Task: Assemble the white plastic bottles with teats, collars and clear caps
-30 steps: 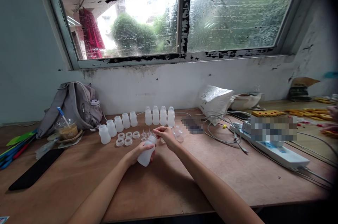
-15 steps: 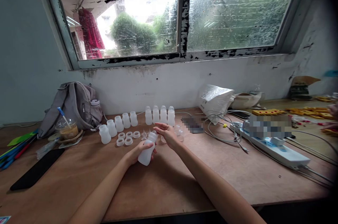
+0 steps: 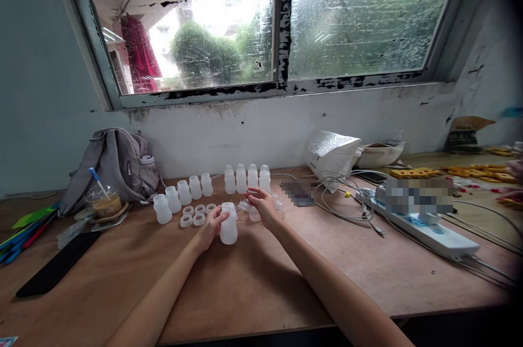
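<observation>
My left hand [image 3: 213,226] is wrapped round the side of a frosted bottle [image 3: 229,231], which is upright. My right hand [image 3: 263,206] is just right of it, with a clear cap [image 3: 244,206] at its fingertips. Behind stand capped bottles [image 3: 241,178] in a row, and to the left a slanting row of open-necked bottles [image 3: 184,192]. White rings [image 3: 199,219] lie left of my left hand. More clear caps [image 3: 279,206] sit beside and partly behind my right hand.
A grey backpack [image 3: 118,164], a drink cup [image 3: 104,202] and a black pad [image 3: 59,264] are on the left. Cables [image 3: 341,211], a white bag [image 3: 333,156] and a power strip [image 3: 425,230] occupy the right. Another person's hand [image 3: 517,170] shows at the far right edge.
The bottle in my left hand has gone from tilted to upright. My right hand has moved slightly right, away from the bottle's top, and a clear cap is now at its fingers.
</observation>
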Action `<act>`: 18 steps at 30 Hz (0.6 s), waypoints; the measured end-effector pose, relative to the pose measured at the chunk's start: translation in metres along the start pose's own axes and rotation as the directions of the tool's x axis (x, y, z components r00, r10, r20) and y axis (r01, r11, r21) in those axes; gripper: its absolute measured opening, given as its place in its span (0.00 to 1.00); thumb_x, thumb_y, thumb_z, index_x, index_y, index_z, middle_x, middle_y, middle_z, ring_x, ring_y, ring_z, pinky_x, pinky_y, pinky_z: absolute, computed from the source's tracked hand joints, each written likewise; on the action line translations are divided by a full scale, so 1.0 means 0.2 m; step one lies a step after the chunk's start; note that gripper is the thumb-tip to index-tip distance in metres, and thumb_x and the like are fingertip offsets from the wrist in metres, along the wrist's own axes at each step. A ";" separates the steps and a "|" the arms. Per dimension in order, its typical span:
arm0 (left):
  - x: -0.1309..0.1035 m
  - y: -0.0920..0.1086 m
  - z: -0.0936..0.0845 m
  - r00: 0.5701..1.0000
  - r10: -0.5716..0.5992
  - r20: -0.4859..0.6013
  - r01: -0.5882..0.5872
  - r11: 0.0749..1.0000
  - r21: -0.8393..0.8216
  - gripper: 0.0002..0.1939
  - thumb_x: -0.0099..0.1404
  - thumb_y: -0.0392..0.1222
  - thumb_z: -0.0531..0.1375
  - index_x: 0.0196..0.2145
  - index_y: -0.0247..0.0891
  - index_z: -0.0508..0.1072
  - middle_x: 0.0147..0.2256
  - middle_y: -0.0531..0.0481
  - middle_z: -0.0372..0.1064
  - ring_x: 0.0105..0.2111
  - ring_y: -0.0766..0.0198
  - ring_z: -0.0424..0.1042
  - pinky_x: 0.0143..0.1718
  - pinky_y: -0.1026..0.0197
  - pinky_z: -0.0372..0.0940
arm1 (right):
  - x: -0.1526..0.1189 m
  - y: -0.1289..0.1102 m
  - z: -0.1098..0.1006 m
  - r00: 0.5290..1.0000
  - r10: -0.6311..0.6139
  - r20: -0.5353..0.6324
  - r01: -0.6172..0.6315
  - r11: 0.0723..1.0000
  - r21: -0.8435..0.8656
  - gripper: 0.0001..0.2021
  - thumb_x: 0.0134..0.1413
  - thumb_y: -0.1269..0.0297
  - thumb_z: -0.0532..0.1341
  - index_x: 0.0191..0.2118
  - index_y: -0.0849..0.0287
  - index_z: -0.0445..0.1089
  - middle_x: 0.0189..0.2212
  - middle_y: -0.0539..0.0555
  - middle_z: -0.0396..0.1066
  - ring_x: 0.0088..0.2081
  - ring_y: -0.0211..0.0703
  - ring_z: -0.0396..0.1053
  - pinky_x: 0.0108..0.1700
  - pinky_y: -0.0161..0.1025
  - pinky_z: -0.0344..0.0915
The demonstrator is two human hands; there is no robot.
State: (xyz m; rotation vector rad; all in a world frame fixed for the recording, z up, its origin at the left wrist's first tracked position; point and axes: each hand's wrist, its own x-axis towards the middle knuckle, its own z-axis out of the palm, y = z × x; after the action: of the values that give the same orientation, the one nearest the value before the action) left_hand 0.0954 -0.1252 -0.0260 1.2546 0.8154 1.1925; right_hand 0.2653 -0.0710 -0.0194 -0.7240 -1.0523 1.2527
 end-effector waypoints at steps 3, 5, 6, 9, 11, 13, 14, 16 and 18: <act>0.01 -0.01 -0.01 0.992 0.127 -0.006 -0.125 0.983 0.132 0.21 0.51 0.47 0.61 0.40 0.34 0.66 0.39 0.45 0.67 0.40 0.60 0.65 0.39 0.64 0.59 | 0.00 0.00 0.00 1.000 -0.003 0.004 0.003 1.000 -0.004 0.14 0.34 0.68 0.63 0.34 0.60 0.66 0.30 0.55 0.72 0.36 0.43 0.69 0.39 0.41 0.63; 0.01 -0.01 -0.02 0.980 0.196 0.018 -0.196 0.961 0.195 0.22 0.53 0.45 0.60 0.44 0.37 0.63 0.39 0.47 0.66 0.41 0.61 0.65 0.42 0.63 0.58 | 0.00 0.00 0.00 1.000 -0.007 0.005 0.007 1.000 -0.009 0.14 0.35 0.68 0.62 0.35 0.60 0.66 0.30 0.55 0.72 0.36 0.43 0.69 0.39 0.40 0.63; 0.01 -0.01 -0.02 0.974 0.226 0.030 -0.226 0.945 0.234 0.22 0.53 0.45 0.60 0.45 0.38 0.62 0.39 0.47 0.66 0.40 0.62 0.66 0.42 0.63 0.59 | 0.00 0.01 0.00 1.000 -0.008 0.004 0.008 1.000 -0.012 0.14 0.35 0.68 0.62 0.35 0.60 0.66 0.30 0.55 0.72 0.36 0.43 0.68 0.39 0.40 0.63; -0.02 0.00 -0.03 0.945 0.321 0.064 -0.317 0.848 0.425 0.20 0.55 0.44 0.59 0.45 0.40 0.61 0.42 0.46 0.64 0.38 0.62 0.67 0.40 0.62 0.61 | 0.00 0.01 0.00 1.000 -0.009 0.000 0.009 1.000 -0.022 0.14 0.35 0.69 0.62 0.35 0.61 0.67 0.30 0.55 0.72 0.36 0.42 0.68 0.38 0.40 0.63; -0.04 0.01 -0.04 0.907 0.404 0.121 -0.394 0.709 0.585 0.18 0.55 0.44 0.58 0.44 0.41 0.63 0.47 0.45 0.61 0.43 0.59 0.65 0.41 0.61 0.61 | 0.00 0.02 -0.01 1.000 -0.008 0.005 0.008 1.000 -0.018 0.14 0.36 0.69 0.62 0.35 0.61 0.67 0.29 0.54 0.72 0.36 0.42 0.68 0.38 0.39 0.63; -0.05 0.01 -0.05 0.858 0.465 0.218 -0.468 0.534 0.704 0.19 0.55 0.43 0.58 0.45 0.42 0.63 0.51 0.44 0.56 0.48 0.57 0.61 0.44 0.59 0.60 | 0.00 0.02 -0.01 1.000 -0.004 0.013 0.004 1.000 -0.010 0.14 0.36 0.69 0.62 0.35 0.61 0.67 0.29 0.54 0.72 0.35 0.42 0.68 0.38 0.39 0.63; -0.06 0.01 -0.06 0.832 0.486 0.268 -0.500 0.449 0.740 0.20 0.55 0.43 0.59 0.46 0.42 0.62 0.52 0.43 0.54 0.49 0.56 0.59 0.45 0.57 0.60 | 0.00 0.02 0.00 1.000 0.003 0.014 -0.003 1.000 -0.011 0.14 0.35 0.69 0.62 0.35 0.61 0.67 0.29 0.54 0.72 0.35 0.42 0.69 0.38 0.39 0.62; -0.05 0.00 -0.07 0.779 0.529 0.336 -0.543 0.302 0.783 0.23 0.54 0.43 0.59 0.47 0.41 0.61 0.51 0.42 0.54 0.49 0.54 0.59 0.46 0.54 0.60 | 0.00 0.02 0.00 1.000 0.020 0.008 -0.020 1.000 -0.018 0.14 0.35 0.69 0.62 0.35 0.61 0.67 0.28 0.54 0.72 0.35 0.42 0.69 0.38 0.39 0.62; -0.04 -0.01 -0.08 0.734 0.570 0.370 -0.553 0.183 0.813 0.23 0.54 0.43 0.59 0.48 0.40 0.60 0.49 0.41 0.57 0.49 0.54 0.59 0.48 0.51 0.59 | 0.00 0.01 0.00 1.000 0.031 0.000 -0.031 0.999 -0.019 0.15 0.34 0.69 0.62 0.35 0.61 0.66 0.28 0.54 0.72 0.35 0.42 0.69 0.38 0.38 0.62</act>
State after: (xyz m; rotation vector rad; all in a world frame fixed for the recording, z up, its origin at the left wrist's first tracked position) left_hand 0.0793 -0.1289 -0.0323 2.6763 1.1006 1.3546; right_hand 0.2642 -0.0714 -0.0216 -0.7572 -1.0585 1.2703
